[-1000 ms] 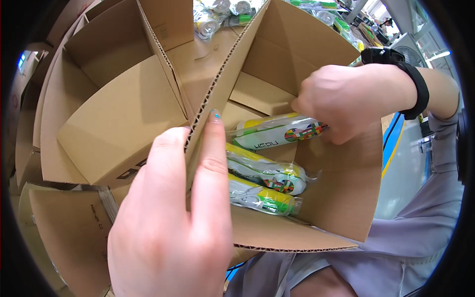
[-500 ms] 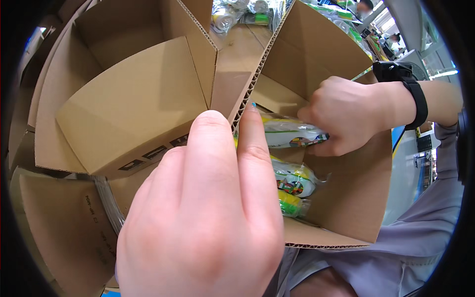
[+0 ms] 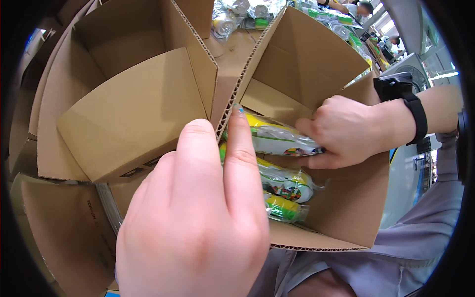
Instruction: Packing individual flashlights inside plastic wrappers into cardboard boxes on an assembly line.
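Observation:
My left hand (image 3: pixel 198 213) straddles the upper edge of an open cardboard box (image 3: pixel 354 210), its index finger inside the wall and its middle finger outside; the thumb is hidden. Inside that box, my right hand (image 3: pixel 341 131) grips the right end of a clear plastic-wrapped package (image 3: pixel 282 141) in white, yellow and green. Below it lie a second wrapped package (image 3: pixel 292 185) and a shorter yellow-green one (image 3: pixel 284 208). Their left ends are partly hidden by my left fingers.
Another open cardboard box (image 3: pixel 133 109) stands directly to the left, with a carton flap (image 3: pixel 64 222) nearer me. Several bagged items (image 3: pixel 242 17) lie beyond the boxes. A person (image 3: pixel 363 10) is at the far right.
The box in my left hand and its wall have shifted slightly left, along with that hand. My right hand and the package it holds have moved a little downward in view.

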`<state>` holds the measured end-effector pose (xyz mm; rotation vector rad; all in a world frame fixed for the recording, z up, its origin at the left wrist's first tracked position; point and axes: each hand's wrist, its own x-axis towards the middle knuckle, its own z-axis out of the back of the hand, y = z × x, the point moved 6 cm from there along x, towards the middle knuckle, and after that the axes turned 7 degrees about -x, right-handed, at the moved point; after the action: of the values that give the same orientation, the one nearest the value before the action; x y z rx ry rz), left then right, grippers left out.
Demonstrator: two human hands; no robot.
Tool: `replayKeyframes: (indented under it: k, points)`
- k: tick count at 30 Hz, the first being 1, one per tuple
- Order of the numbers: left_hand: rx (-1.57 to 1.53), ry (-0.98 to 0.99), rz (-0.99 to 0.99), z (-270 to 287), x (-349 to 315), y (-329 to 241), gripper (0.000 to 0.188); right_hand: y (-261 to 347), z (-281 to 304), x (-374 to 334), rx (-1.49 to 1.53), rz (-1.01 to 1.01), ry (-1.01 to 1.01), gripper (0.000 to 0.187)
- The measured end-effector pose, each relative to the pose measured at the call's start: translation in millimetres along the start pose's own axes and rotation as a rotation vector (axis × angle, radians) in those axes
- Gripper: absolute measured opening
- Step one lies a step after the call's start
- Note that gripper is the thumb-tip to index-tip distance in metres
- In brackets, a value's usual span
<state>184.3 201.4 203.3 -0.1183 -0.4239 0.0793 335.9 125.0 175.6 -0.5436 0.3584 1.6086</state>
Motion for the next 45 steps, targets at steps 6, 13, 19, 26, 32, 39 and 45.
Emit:
replayKeyframes:
  k: [6,13,19,26,32,39,45]
  points:
    - [0.056,0.030,-0.015,-2.5,-5.6,2.9,0.046,12.5,4.1,-16.2,-0.422,0.826,-0.206,0.045]
    - [0.067,0.036,0.004,-2.0,1.6,1.7,0.040,-7.4,-22.4,16.9,0.185,0.173,0.590,0.049]
    - [0.041,0.031,0.017,-2.1,3.2,0.5,0.040,-10.3,-39.1,32.7,0.246,0.329,0.676,0.050]
    - [-0.017,0.045,0.034,6.7,5.3,0.1,0.041,-2.7,-60.9,42.1,0.182,0.428,0.359,0.049]
    - [-0.167,0.248,0.129,17.2,18.1,-1.6,0.041,6.5,-53.2,25.8,0.010,0.530,0.201,0.042]
    - [-0.317,0.261,0.195,23.4,16.4,-5.7,0.075,-32.6,50.8,-90.0,0.501,0.104,-0.788,0.031]
    - [-0.250,0.320,0.261,22.0,21.2,-7.0,0.074,-99.3,-114.1,-233.3,0.337,-1.071,-1.502,0.032]
